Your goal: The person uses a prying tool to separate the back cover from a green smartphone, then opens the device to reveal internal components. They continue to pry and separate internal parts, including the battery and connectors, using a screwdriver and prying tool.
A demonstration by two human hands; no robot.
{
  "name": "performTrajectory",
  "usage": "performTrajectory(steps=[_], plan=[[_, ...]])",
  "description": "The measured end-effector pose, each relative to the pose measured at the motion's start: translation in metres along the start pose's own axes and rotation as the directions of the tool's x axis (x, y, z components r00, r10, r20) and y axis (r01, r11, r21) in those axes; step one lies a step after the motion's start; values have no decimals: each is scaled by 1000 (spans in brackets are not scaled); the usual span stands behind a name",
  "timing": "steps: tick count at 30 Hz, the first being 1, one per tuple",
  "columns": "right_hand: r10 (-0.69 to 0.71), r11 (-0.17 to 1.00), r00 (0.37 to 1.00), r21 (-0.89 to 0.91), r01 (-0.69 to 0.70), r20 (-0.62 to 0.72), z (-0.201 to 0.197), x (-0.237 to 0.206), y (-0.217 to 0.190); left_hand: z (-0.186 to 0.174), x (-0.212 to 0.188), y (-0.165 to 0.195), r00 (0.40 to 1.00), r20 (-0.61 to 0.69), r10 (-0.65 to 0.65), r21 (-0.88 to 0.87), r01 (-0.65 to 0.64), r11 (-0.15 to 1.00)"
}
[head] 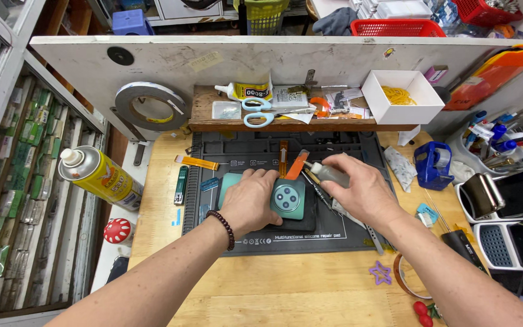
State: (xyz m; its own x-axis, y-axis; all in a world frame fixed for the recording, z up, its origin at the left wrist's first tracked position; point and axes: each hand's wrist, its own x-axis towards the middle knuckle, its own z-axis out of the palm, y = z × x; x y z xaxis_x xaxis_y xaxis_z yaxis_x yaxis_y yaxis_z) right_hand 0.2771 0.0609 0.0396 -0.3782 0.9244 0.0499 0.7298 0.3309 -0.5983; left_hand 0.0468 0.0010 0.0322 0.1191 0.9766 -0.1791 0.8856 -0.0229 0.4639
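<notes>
A teal phone (287,200) with a round camera cluster lies back up on a dark silicone repair mat (310,233). My left hand (250,201) presses flat on the phone's left part and covers most of it. My right hand (358,189) grips a small grey tube (328,174) with its nozzle pointing left toward the phone's top right corner. A thin orange pry strip (297,165) sticks out from the phone's top edge beside the nozzle. A beaded bracelet (223,228) circles my left wrist.
A wooden shelf (286,125) behind the mat holds a glue tube, scissors and a white box (402,97). A yellow spray can (98,177) lies at the left. A blue tape dispenser (432,165) and trays of tools stand at the right. Metal tweezers (358,223) lie under my right hand.
</notes>
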Motion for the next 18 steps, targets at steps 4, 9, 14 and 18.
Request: performTrajectory(steps=[4,9,14,18], plan=[[-55,997,998,-48,56,25,2,-3,-11,2,-3,-1,999,-50,13,-9,-13,1000],[-24,993,998,-114,31,66,4,-2,-17,0,-2,2,1000,0,-25,28,25,999],[11,987,994,-159,5,105,3,-2,-24,-1,-2,8,997,30,-67,68,64,996],[-4,985,994,-173,23,108,2,-2,-26,-2,-3,8,998,25,-60,59,59,997]])
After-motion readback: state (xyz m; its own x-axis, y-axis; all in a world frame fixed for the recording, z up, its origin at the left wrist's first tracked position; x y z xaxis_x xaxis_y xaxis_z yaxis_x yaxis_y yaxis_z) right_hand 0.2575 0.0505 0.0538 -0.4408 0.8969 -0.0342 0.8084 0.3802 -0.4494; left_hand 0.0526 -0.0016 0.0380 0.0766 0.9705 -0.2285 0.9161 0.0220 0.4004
